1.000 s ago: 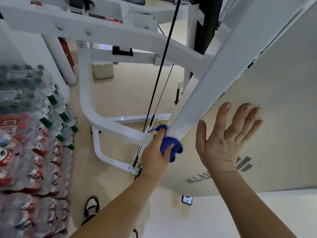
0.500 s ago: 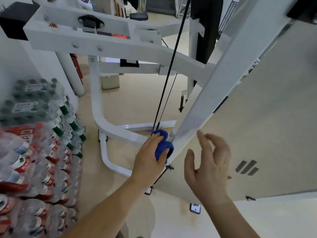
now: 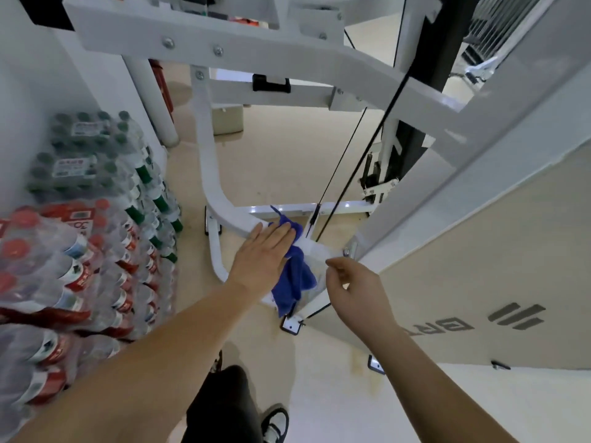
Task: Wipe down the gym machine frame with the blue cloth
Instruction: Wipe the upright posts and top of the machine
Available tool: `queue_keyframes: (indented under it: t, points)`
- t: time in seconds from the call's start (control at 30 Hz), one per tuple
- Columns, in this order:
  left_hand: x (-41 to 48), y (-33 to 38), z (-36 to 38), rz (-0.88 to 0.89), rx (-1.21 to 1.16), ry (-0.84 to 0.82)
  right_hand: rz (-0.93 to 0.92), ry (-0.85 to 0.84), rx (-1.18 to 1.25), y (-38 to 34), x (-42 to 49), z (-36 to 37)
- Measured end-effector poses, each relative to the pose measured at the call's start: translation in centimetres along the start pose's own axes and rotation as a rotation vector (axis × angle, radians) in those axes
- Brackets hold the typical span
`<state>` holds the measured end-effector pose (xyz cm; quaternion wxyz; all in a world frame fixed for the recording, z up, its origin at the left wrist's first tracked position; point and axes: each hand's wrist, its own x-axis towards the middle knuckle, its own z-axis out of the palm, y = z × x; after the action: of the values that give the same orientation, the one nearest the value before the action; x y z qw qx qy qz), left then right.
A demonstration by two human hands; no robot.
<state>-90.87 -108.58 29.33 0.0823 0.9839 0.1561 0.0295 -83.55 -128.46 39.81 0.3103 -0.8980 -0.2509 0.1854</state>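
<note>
Since half a second ago, the left hand (image 3: 262, 254) has gone from clutching the bunched blue cloth (image 3: 295, 282) against the slanted beam to lying flat over it, and the cloth now hangs unfurled instead of balled up. The right hand (image 3: 355, 289) has dropped lower and sits closer to the cloth.

At the centre of the frame, the left hand's fingers are straight and together, pressing the upper part of the cloth onto the white machine frame (image 3: 206, 139) where its curved lower bar meets the slanted beam. The rest of the cloth droops below the palm, over the joint. The right hand hovers just right of the cloth with its fingers loosely curled, and nothing can be seen held in it.

Two black cables (image 3: 364, 155) run down from the upper right to the base bar, just above the cloth. Shrink-wrapped packs of water bottles (image 3: 80, 235), with red and green caps, are stacked along the left edge. A beige panel (image 3: 479, 266) with a grey logo fills the lower right. A black-and-white shoe (image 3: 275, 423) shows at the bottom centre.
</note>
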Motion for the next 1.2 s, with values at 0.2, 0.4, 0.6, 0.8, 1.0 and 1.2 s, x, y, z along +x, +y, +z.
queue_keyframes:
  t: [0.2,0.4,0.6,0.8,1.0,1.2]
  points:
    - [0.6,-5.1,-2.0,-0.062,-0.007,-0.025,0.041,0.005,0.069,-2.4,3.8,4.9]
    - [1.7,-8.0,-1.6,0.218,-0.002,-0.144,-0.011,0.03,0.009,-7.1,9.6,8.4]
    - [4.7,-21.8,-4.3,0.068,0.03,-0.137,0.049,-0.097,-0.116,-10.0,14.2,12.4]
    - [4.6,-19.7,-3.9,-0.149,-0.079,-0.128,-0.012,-0.194,-0.342,-11.6,15.2,14.6]
    - [7.7,-22.9,-4.8,-0.079,-0.129,-0.132,-0.04,-0.197,-0.168,-14.4,20.1,14.4]
    - [14.9,-26.1,-6.7,-0.208,-0.21,-0.155,-0.03,-0.175,0.071,-18.3,24.3,14.9]
